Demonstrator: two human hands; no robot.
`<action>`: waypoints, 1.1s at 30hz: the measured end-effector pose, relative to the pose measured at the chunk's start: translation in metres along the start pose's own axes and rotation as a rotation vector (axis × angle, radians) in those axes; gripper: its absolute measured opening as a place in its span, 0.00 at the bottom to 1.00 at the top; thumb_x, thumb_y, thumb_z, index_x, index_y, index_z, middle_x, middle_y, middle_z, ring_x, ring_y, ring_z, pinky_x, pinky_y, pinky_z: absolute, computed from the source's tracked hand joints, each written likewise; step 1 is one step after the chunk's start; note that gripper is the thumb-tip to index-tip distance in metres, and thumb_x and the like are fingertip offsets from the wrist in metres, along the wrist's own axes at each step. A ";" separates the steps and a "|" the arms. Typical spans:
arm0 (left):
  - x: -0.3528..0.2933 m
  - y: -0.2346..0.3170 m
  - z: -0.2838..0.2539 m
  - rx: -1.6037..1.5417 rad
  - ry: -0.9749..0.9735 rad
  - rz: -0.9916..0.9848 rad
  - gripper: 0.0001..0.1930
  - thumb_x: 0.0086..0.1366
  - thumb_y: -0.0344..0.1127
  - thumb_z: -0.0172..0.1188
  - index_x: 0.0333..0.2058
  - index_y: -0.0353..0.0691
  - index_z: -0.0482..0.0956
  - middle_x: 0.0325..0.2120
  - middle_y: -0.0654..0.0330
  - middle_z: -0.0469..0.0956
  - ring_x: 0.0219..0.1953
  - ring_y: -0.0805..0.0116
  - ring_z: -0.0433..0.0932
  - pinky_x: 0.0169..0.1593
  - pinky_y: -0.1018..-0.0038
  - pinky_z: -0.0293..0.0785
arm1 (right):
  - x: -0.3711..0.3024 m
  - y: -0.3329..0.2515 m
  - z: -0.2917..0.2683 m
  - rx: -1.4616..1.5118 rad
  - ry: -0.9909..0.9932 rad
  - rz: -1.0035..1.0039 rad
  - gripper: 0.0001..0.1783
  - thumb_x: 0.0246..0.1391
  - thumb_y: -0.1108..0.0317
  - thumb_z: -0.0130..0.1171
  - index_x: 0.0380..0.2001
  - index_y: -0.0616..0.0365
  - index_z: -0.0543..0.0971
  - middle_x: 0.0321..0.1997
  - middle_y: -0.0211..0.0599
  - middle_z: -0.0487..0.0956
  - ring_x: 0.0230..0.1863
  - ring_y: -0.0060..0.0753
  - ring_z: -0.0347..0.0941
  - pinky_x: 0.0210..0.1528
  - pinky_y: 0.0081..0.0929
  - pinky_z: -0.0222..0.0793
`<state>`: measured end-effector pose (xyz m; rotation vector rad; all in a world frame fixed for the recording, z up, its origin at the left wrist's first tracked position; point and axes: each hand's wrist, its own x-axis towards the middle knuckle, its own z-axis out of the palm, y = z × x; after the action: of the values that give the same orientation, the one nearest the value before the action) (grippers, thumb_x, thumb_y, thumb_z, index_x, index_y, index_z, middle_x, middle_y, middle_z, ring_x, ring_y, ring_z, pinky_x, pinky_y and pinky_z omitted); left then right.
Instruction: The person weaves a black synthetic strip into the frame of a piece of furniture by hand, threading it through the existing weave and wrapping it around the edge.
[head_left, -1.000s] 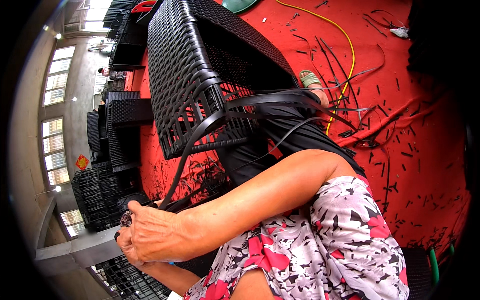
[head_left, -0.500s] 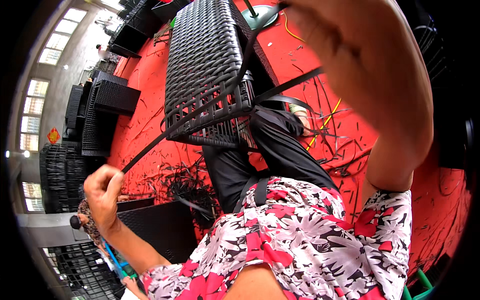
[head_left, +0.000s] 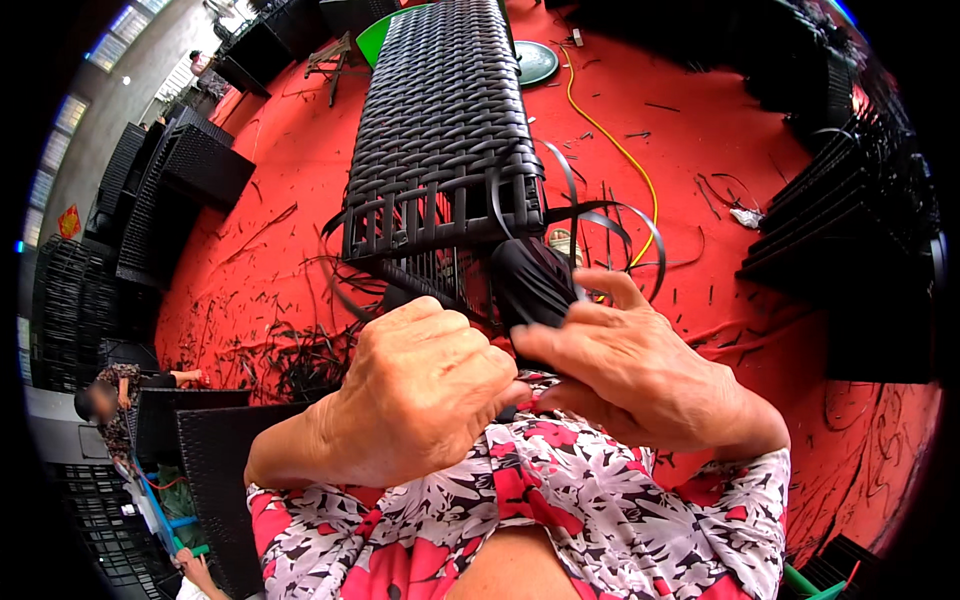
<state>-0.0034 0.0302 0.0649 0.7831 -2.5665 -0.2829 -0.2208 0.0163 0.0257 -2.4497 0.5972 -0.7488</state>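
White, black and pink floral fabric (head_left: 590, 500) lies nearest, below both hands. The left hand (head_left: 415, 390) is curled tight; the right hand (head_left: 640, 370), beside it, is half bent. I cannot tell whether either grips a strip. Beyond them stands a black woven wicker piece (head_left: 440, 110), loose flat strips (head_left: 562, 212) trailing rightward. Farther, a yellow cord (head_left: 655, 205) crosses red floor covering (head_left: 720, 150).

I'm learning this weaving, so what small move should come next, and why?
Probably move the right hand to a loose black strip by the black wicker piece's near right corner: strips hang free there, and gaps show between the uprights below the dense weave. Whether the left hand already grips a strip is hidden.
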 end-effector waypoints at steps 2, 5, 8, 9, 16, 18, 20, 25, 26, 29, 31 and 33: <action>-0.009 -0.007 -0.002 -0.129 -0.009 -0.058 0.08 0.52 0.32 0.65 0.25 0.36 0.75 0.16 0.60 0.68 0.19 0.61 0.67 0.26 0.68 0.62 | -0.012 0.007 -0.012 -0.013 -0.037 -0.003 0.12 0.49 0.69 0.60 0.39 0.58 0.76 0.24 0.31 0.73 0.31 0.33 0.72 0.56 0.41 0.58; -0.040 -0.027 -0.008 -0.199 0.034 -0.265 0.07 0.57 0.32 0.63 0.27 0.35 0.77 0.20 0.57 0.73 0.21 0.58 0.71 0.29 0.69 0.66 | -0.051 0.021 -0.054 -0.167 0.077 0.171 0.09 0.44 0.73 0.60 0.32 0.57 0.79 0.26 0.32 0.75 0.29 0.31 0.71 0.55 0.39 0.60; -0.065 -0.039 -0.008 -0.185 0.036 -0.413 0.04 0.56 0.28 0.62 0.27 0.36 0.76 0.19 0.58 0.74 0.20 0.57 0.73 0.27 0.67 0.67 | -0.078 0.026 -0.077 -0.469 0.071 0.409 0.11 0.43 0.72 0.59 0.33 0.58 0.79 0.29 0.34 0.77 0.33 0.35 0.73 0.58 0.43 0.58; -0.066 -0.040 -0.002 -0.162 0.023 -0.384 0.04 0.56 0.28 0.62 0.26 0.37 0.76 0.19 0.58 0.74 0.20 0.57 0.73 0.27 0.67 0.67 | -0.075 0.027 -0.070 -0.592 0.102 0.386 0.12 0.43 0.72 0.59 0.34 0.59 0.79 0.30 0.35 0.78 0.34 0.36 0.74 0.59 0.44 0.57; -0.022 -0.016 0.023 -0.144 -0.089 -0.146 0.05 0.52 0.26 0.63 0.28 0.36 0.75 0.21 0.56 0.76 0.22 0.57 0.75 0.28 0.67 0.69 | 0.003 -0.007 0.013 -0.288 0.017 0.051 0.27 0.44 0.69 0.62 0.50 0.65 0.69 0.35 0.39 0.77 0.39 0.41 0.74 0.50 0.40 0.63; -0.020 -0.015 0.023 -0.169 -0.039 -0.103 0.06 0.52 0.28 0.63 0.28 0.36 0.75 0.23 0.56 0.76 0.24 0.56 0.75 0.29 0.67 0.69 | 0.001 0.002 0.017 -0.064 -0.159 0.155 0.17 0.44 0.72 0.59 0.41 0.60 0.73 0.25 0.37 0.74 0.31 0.44 0.73 0.36 0.38 0.66; -0.034 -0.029 0.020 -0.142 -0.023 -0.166 0.05 0.53 0.28 0.63 0.28 0.36 0.75 0.23 0.56 0.76 0.24 0.57 0.75 0.29 0.67 0.69 | -0.017 0.016 0.008 -0.025 -0.130 0.252 0.13 0.43 0.74 0.58 0.36 0.56 0.75 0.22 0.39 0.73 0.26 0.48 0.72 0.29 0.40 0.66; -0.066 -0.049 0.017 -0.191 -0.055 -0.342 0.03 0.56 0.27 0.61 0.28 0.36 0.76 0.20 0.55 0.74 0.24 0.54 0.75 0.28 0.66 0.69 | -0.043 0.026 -0.004 -0.095 -0.199 0.322 0.12 0.46 0.69 0.60 0.37 0.57 0.75 0.23 0.39 0.75 0.28 0.45 0.74 0.33 0.39 0.67; -0.067 -0.049 0.021 -0.207 -0.070 -0.329 0.03 0.56 0.27 0.61 0.28 0.36 0.76 0.20 0.55 0.74 0.24 0.54 0.75 0.28 0.65 0.69 | -0.035 0.026 0.006 -0.093 -0.194 0.290 0.14 0.47 0.69 0.59 0.39 0.58 0.74 0.24 0.40 0.75 0.29 0.46 0.74 0.34 0.41 0.67; -0.054 -0.041 0.037 -0.331 -0.139 -0.299 0.03 0.57 0.27 0.60 0.29 0.36 0.75 0.21 0.55 0.74 0.25 0.52 0.76 0.28 0.63 0.70 | -0.005 0.015 0.041 0.099 -0.143 0.230 0.15 0.50 0.70 0.59 0.41 0.61 0.70 0.26 0.44 0.74 0.30 0.48 0.73 0.35 0.42 0.68; -0.054 -0.041 0.047 -0.351 -0.237 -0.292 0.03 0.58 0.28 0.59 0.30 0.37 0.74 0.22 0.54 0.75 0.25 0.51 0.76 0.28 0.63 0.71 | 0.001 0.011 0.054 0.140 -0.171 0.150 0.09 0.47 0.74 0.58 0.32 0.63 0.70 0.22 0.45 0.73 0.28 0.51 0.73 0.30 0.41 0.68; -0.069 -0.049 0.057 -0.392 -0.211 -0.319 0.03 0.58 0.28 0.58 0.30 0.37 0.74 0.22 0.54 0.75 0.26 0.50 0.76 0.29 0.63 0.71 | -0.004 0.018 0.052 0.150 -0.098 0.150 0.06 0.44 0.75 0.57 0.28 0.61 0.71 0.21 0.44 0.73 0.26 0.50 0.73 0.28 0.41 0.67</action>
<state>0.0451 0.0331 -0.0256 1.0473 -2.4425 -0.9813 -0.1967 0.0222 -0.0237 -2.2610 0.6548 -0.5884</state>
